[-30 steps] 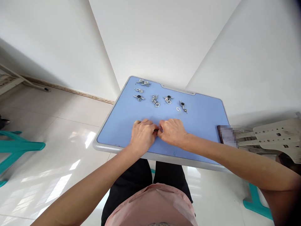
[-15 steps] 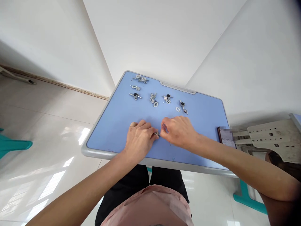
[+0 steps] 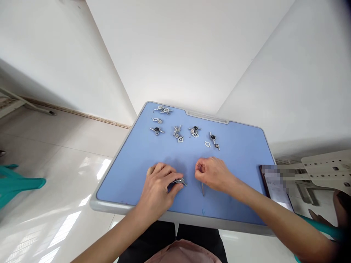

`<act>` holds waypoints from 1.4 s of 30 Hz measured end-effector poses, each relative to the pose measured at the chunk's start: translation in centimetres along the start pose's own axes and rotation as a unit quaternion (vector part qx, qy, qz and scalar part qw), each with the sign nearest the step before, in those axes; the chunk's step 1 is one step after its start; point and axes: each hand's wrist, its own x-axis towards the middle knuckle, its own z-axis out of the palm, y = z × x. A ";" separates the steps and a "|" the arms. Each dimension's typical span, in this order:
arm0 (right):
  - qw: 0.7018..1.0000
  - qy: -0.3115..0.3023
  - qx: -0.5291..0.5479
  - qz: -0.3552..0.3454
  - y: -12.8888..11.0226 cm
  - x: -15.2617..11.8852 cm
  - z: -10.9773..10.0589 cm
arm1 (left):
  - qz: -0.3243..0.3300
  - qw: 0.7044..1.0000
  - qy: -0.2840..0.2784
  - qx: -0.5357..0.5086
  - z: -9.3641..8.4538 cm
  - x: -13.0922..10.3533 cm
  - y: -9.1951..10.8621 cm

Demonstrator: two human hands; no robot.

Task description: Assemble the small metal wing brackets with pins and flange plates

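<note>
My left hand (image 3: pixel 160 184) pinches a small metal fitting (image 3: pixel 180 181) between thumb and fingers, low over the blue tabletop; part of the fitting is hidden by the fingers. To its right, my right hand (image 3: pixel 212 173) is closed around a small screwdriver. The thin shaft of this screwdriver (image 3: pixel 203 189) points down toward the table, and its handle is mostly covered by my fingers. The two hands are apart, with the shaft clear of the fitting.
Beyond my hands lie a fitting with a black round centre (image 3: pixel 156 129), similar clusters of metal parts (image 3: pixel 177 130), a flat oval plate (image 3: pixel 207 144) and another black-centred piece (image 3: pixel 213 137). A phone (image 3: pixel 276 186) rests at the right edge of the blue table (image 3: pixel 131 164).
My right hand has drawn away to the right from the fitting, bringing the screwdriver shaft into view. My left hand still holds the fitting. The camera view has shifted.
</note>
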 end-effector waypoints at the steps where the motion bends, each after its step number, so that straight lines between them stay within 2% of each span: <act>1: 1.000 -0.001 0.019 -0.005 0.0 -0.1 0.0 | 0.001 1.000 -0.003 -0.003 -0.1 0.0 0.1; 5: 0.996 -0.013 0.083 -0.021 -0.3 -0.4 0.2 | -0.007 1.000 -0.018 -0.023 -0.6 0.4 0.5; 10: 0.993 -0.030 0.112 -0.033 -0.6 -0.3 0.8 | -0.015 0.999 -0.039 -0.021 -0.9 1.0 0.8; 23: 0.997 -0.001 0.068 -0.035 -0.8 -0.9 3.2 | 0.037 0.989 -0.013 0.140 0.4 1.0 2.0; 31: 0.995 -0.007 0.095 -0.043 -0.8 -1.0 2.9 | 0.030 0.990 -0.029 0.132 0.4 1.1 2.0; 37: 0.980 -0.049 0.188 -0.033 -0.4 -0.2 2.3 | 0.024 0.993 -0.027 0.115 0.3 1.1 1.9; 42: 0.976 -0.074 0.201 -0.030 -0.6 0.0 1.8 | 0.018 0.994 -0.024 0.104 0.5 1.0 1.8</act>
